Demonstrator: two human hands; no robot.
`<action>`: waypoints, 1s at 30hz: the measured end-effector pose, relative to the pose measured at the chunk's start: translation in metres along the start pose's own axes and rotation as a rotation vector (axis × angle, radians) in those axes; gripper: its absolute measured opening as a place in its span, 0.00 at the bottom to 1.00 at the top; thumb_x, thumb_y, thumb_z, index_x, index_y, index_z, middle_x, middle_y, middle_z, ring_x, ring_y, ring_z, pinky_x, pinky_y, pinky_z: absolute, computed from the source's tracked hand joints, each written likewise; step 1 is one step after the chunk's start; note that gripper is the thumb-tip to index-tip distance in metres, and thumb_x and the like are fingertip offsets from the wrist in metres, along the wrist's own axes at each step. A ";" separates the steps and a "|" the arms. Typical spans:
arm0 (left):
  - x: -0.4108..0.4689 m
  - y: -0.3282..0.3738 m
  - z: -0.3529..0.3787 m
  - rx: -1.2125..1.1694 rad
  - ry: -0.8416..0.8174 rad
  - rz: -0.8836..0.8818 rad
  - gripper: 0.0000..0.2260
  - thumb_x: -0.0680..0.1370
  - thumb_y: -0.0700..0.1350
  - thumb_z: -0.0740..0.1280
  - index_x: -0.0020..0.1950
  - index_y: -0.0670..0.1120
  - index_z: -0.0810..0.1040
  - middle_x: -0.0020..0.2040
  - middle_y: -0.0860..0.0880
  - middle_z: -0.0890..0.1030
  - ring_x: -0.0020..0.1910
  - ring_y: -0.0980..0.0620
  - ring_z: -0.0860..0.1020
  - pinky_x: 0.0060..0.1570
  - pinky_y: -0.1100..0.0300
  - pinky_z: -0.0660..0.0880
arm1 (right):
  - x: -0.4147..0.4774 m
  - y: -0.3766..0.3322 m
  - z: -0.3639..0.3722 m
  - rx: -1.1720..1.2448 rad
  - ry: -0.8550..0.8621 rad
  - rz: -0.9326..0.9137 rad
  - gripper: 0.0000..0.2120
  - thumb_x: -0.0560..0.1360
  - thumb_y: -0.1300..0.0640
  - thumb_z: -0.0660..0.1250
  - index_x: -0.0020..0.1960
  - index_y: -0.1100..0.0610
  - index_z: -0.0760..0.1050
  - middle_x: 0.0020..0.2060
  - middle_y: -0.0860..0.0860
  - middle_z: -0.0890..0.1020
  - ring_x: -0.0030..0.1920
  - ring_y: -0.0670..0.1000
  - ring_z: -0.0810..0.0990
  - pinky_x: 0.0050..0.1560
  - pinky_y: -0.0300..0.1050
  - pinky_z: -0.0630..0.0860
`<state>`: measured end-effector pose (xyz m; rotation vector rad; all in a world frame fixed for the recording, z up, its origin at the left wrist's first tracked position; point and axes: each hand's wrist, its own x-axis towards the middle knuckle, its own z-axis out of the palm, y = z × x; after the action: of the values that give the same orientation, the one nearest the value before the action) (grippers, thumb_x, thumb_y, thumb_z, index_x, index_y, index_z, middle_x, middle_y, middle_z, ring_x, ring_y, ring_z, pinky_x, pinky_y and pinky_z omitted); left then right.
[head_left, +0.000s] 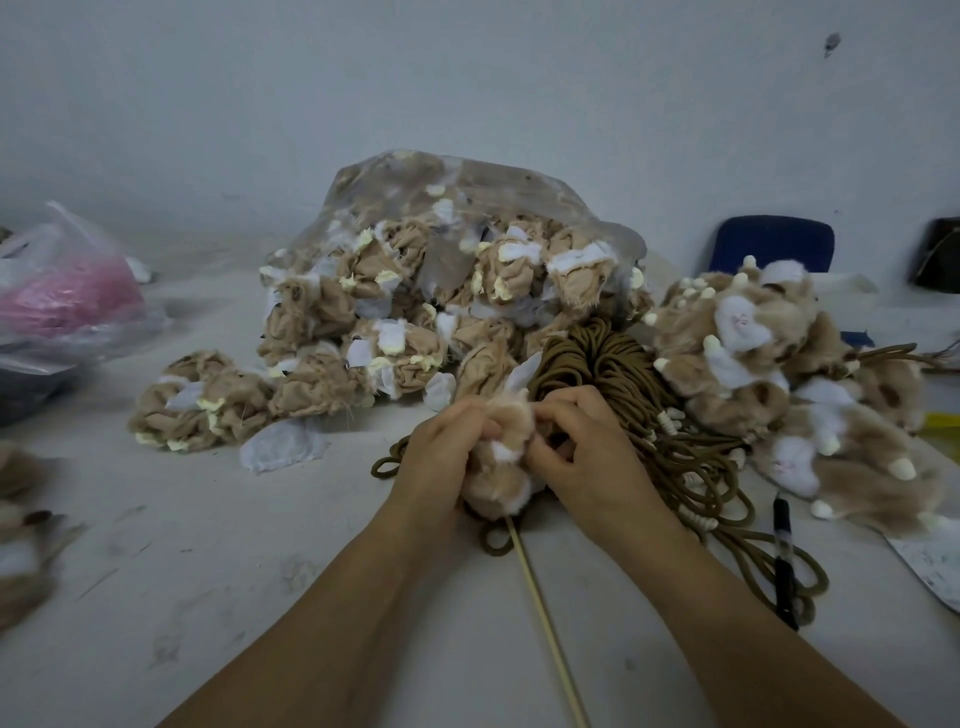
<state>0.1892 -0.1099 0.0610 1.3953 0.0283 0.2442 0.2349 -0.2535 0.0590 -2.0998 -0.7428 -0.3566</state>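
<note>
Nearest me, a thin stick (543, 618) runs up under the plush toy (506, 423) on the table (249, 571). Its fur is clamped by the curled fingers of the left hand (441, 452) and right hand (587, 457), I judge to steady it for poking. Just behind lie brown cords (597, 358), within reach, and bagged skins (415, 291) beyond.

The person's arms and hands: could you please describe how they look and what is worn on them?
Both are bare. The left hand and right hand wear no gloves, and no rings show. The left forearm and right forearm carry no sleeve, watch or bracelet as far as the frame reaches.
</note>
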 end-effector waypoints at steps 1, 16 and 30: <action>0.000 -0.001 0.000 0.075 -0.017 0.040 0.08 0.65 0.48 0.65 0.38 0.46 0.82 0.38 0.46 0.79 0.40 0.53 0.77 0.40 0.57 0.72 | -0.001 0.000 0.000 0.031 -0.024 0.023 0.06 0.73 0.57 0.70 0.48 0.56 0.77 0.48 0.44 0.69 0.46 0.44 0.72 0.45 0.38 0.72; 0.004 -0.005 0.001 0.690 0.358 0.508 0.07 0.78 0.42 0.64 0.55 0.49 0.76 0.54 0.55 0.71 0.53 0.56 0.72 0.55 0.60 0.71 | -0.002 -0.004 -0.001 0.323 0.078 0.146 0.10 0.71 0.63 0.67 0.36 0.54 0.68 0.38 0.46 0.69 0.34 0.40 0.68 0.35 0.32 0.67; -0.001 -0.012 0.012 0.780 0.176 0.465 0.10 0.76 0.46 0.66 0.56 0.49 0.78 0.49 0.58 0.72 0.48 0.59 0.73 0.45 0.68 0.70 | -0.005 -0.003 -0.003 0.660 0.007 0.359 0.04 0.75 0.58 0.66 0.43 0.57 0.72 0.37 0.53 0.76 0.36 0.49 0.74 0.32 0.41 0.73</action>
<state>0.1924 -0.1232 0.0513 2.1446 -0.0643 0.8051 0.2293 -0.2560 0.0601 -1.5532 -0.3880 0.0788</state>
